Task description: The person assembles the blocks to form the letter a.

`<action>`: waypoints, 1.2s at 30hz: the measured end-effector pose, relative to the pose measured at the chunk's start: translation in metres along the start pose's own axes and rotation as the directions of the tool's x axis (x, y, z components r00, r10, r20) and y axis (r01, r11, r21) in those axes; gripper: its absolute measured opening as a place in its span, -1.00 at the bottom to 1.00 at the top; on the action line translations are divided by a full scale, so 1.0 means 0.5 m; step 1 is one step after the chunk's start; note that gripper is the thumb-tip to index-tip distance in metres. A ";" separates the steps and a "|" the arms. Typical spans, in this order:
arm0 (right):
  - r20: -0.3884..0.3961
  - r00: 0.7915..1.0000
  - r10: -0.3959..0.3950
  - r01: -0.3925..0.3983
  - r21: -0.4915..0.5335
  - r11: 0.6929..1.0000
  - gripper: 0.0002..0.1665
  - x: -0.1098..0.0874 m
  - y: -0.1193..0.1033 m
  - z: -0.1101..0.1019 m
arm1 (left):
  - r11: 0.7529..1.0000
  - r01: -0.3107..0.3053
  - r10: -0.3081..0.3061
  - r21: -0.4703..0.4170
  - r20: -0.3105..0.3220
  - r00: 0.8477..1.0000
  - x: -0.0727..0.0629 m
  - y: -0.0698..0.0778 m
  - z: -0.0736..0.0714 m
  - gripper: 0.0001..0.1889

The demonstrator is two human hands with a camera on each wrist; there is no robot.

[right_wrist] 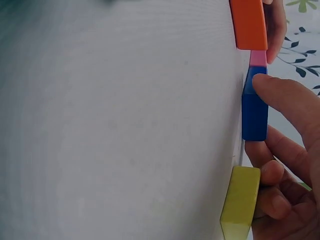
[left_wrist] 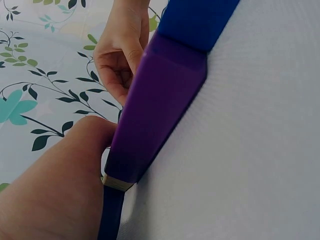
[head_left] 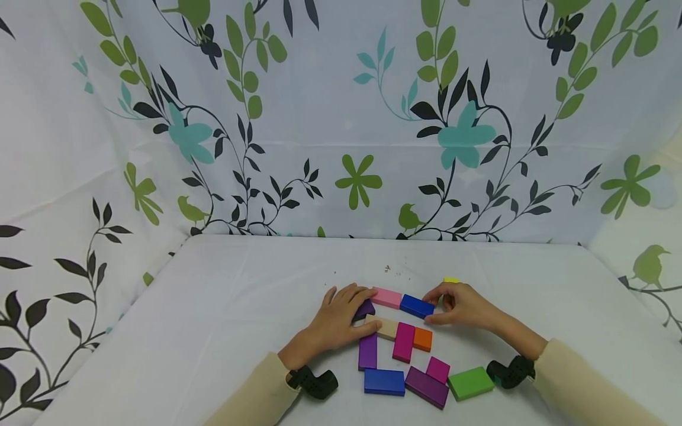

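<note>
Block shape looks partly made on worktop (head_left: 240,296). Pink block (head_left: 386,297), far blue block (head_left: 417,306) make back row; tan block (head_left: 387,329), orange block (head_left: 423,339) in middle; green block (head_left: 471,383) near front. Right side gap seems left. Right hand (head_left: 462,305) pinches far blue block. Left hand (head_left: 341,316) loose, thumb touching tan block. Yellow block (right_wrist: 240,197) maybe not placed.
</note>
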State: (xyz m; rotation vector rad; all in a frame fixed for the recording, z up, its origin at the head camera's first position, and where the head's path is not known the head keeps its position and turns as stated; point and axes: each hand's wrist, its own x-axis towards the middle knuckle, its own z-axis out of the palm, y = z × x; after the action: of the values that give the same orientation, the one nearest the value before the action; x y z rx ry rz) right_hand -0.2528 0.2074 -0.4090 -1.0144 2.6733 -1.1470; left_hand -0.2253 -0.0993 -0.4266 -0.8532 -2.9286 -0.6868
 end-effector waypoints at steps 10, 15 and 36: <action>0.014 1.000 -0.002 0.002 0.004 1.000 -0.62 -0.007 -0.001 -0.001 | 1.000 -0.003 0.003 -0.003 -0.005 1.000 -0.001 0.001 0.002 -0.28; 0.020 0.999 -0.027 0.027 0.013 1.000 -0.63 -0.009 -0.001 -0.001 | 1.000 0.000 0.000 0.003 0.000 1.000 -0.001 0.002 0.001 -0.28; -0.052 0.988 -0.143 0.145 0.031 0.989 -0.66 -0.006 0.006 -0.008 | 1.000 -0.001 0.001 0.005 -0.003 1.000 -0.001 0.000 0.000 -0.27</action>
State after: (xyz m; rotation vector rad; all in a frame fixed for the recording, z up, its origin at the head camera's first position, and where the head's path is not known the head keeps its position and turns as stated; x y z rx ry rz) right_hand -0.2534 0.2131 -0.4086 -1.2062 2.6447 -1.2559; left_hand -0.2250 -0.0996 -0.4266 -0.8523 -2.9263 -0.6797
